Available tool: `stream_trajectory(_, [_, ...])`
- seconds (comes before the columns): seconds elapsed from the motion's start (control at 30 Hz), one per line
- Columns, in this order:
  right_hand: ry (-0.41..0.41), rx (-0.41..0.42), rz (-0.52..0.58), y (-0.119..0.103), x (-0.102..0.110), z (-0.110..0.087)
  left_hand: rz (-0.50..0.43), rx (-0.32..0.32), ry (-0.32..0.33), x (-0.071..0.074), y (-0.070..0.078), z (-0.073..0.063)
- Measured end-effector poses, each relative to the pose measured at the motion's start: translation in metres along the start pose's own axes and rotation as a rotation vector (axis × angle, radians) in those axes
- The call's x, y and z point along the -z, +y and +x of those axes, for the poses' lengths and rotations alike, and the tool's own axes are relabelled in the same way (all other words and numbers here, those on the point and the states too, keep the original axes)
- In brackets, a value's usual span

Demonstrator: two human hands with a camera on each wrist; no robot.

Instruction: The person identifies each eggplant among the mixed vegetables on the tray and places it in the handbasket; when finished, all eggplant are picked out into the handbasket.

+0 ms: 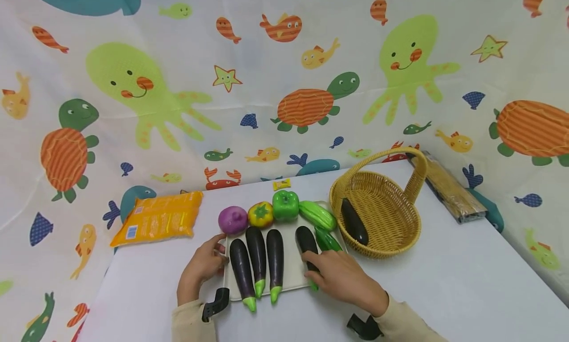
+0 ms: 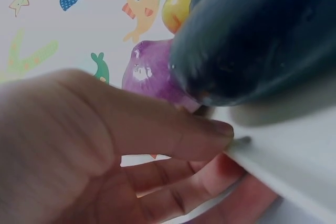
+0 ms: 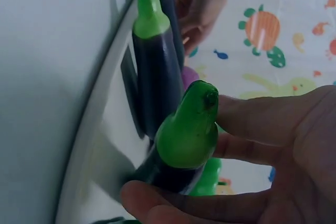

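My left hand (image 1: 204,264) grips the left edge of a pale tray (image 1: 291,263); in the left wrist view the thumb lies over the rim and the fingers below it. My right hand (image 1: 340,277) pinches a dark eggplant (image 3: 185,135) with a green stem end, between thumb and fingers, over the tray's right part. Three more eggplants lie side by side on the tray's left part, the middle one (image 1: 256,253) set slightly farther back. Beside the right hand is a dark green vegetable (image 1: 326,239), partly hidden by it.
Along the tray's back sit a purple round vegetable (image 1: 233,220), a yellow pepper (image 1: 261,214), a green bell pepper (image 1: 285,205) and a cucumber (image 1: 317,214). A wicker basket (image 1: 413,228) at right holds another eggplant (image 1: 354,221). An orange packet (image 1: 162,218) lies back left.
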State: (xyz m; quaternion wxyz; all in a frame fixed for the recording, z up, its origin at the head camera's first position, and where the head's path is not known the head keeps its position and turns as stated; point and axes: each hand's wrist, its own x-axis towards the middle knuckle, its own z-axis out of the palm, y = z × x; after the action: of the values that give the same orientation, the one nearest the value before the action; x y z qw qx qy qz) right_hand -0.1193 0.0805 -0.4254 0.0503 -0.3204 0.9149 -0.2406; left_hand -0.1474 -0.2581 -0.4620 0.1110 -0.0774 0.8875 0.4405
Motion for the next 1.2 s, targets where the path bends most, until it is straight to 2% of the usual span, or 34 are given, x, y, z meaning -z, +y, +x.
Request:
stream_trajectory(0.2, [-0.011,0.001,-0.004,0.004,0.007,-0.003,-0.002,0.008,-0.001,-0.002,-0.002,0.002])
stream_trajectory(0.47, [0.040,0.014,-0.025,0.008,0.008,-0.004,0.008,0.012,-0.007,-0.001,-0.001,0.001])
stream_trajectory(0.77, [0.079,-0.086,-0.062,0.009,0.015,0.000,-0.019,0.009,-0.008,-0.001,-0.005,0.002])
stream_trajectory(1.0, [0.168,-0.160,0.027,0.013,0.021,0.004,-0.023,0.014,-0.010,-0.001,-0.004,0.002])
stream_trajectory(1.2, [0.231,-0.132,0.108,0.017,0.026,0.005,-0.003,0.019,-0.015,0.000,-0.003,0.002])
